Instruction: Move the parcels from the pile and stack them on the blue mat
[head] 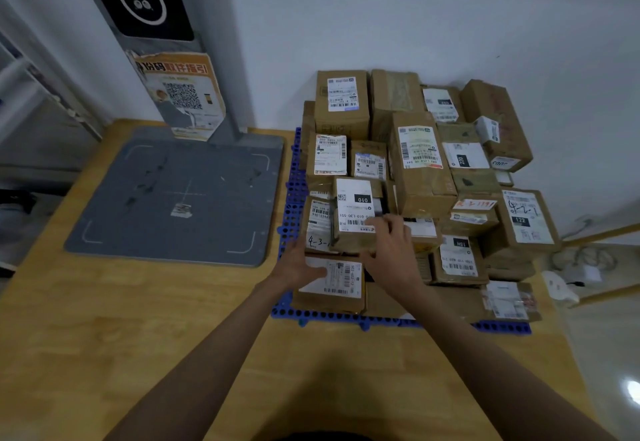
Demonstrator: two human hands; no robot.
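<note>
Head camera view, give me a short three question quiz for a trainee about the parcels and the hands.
1. True or false: the stacked parcels sit on a blue mat.
2. Which hand rests on the parcel labelled 010? A left, B right.
3. What grey thing lies left of the mat?

Key: 1 true. 2 B, the right hand; the left hand touches a lower parcel. 3 the scanner plate.

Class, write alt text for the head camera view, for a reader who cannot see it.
Two bare hands reach over a wooden table to cardboard parcels stacked on a blue mat: the left hand rests on a low front parcel, and the right hand touches the parcel labelled 010. A grey scanner stand sits to the left.
</note>
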